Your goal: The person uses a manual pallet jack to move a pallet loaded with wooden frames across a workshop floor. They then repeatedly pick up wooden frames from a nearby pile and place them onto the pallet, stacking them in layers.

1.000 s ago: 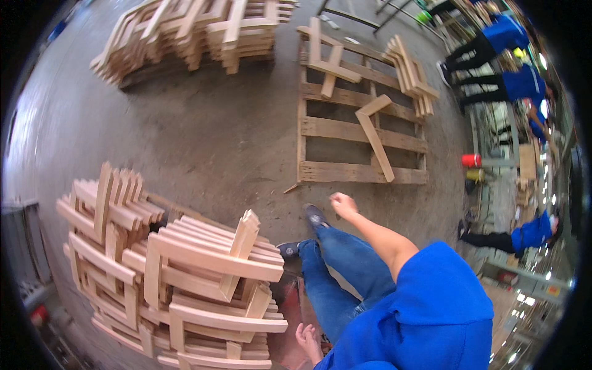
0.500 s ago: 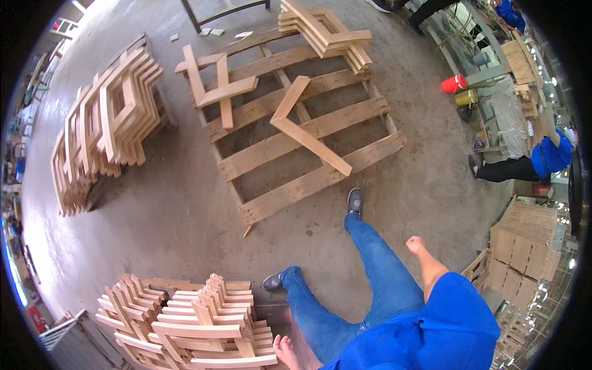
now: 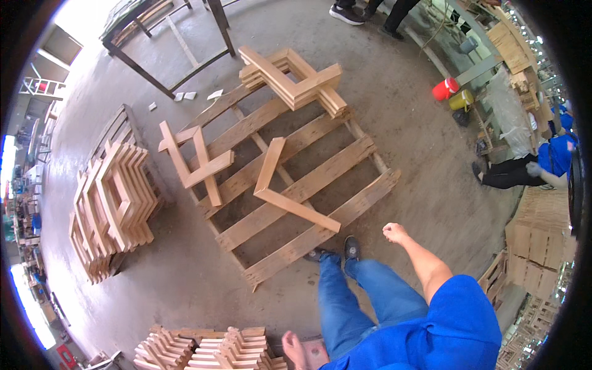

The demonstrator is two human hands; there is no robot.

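Observation:
My right hand [image 3: 394, 232] is held out over the floor near the pallet's front corner, its fingers curled in with nothing visible in them. My left hand [image 3: 293, 348] hangs low by my left leg, fingers loosely stretched and holding nothing I can see. Beside it is a stack of pale wooden frames [image 3: 228, 353], cut off by the lower edge. In front of my feet lies a wooden pallet [image 3: 330, 188]. On it rest an angled two-bar wooden piece [image 3: 299, 211], a crossed wooden frame [image 3: 209, 169] at left, and stacked wooden frames [image 3: 317, 85] at the far corner.
Another stack of wooden frames [image 3: 113, 206] stands left of the pallet. Farther back is a dark-legged table [image 3: 139, 70]. A red jug [image 3: 444, 89] and a yellow jug [image 3: 460, 100] are at the right. A person in blue [image 3: 554, 159] works there; other people's legs show at the top.
I have stepped toward the pallet, and my feet are now close together at its front edge. The lower-left stack has slid toward the bottom of the view. Both hands remain without a visible load.

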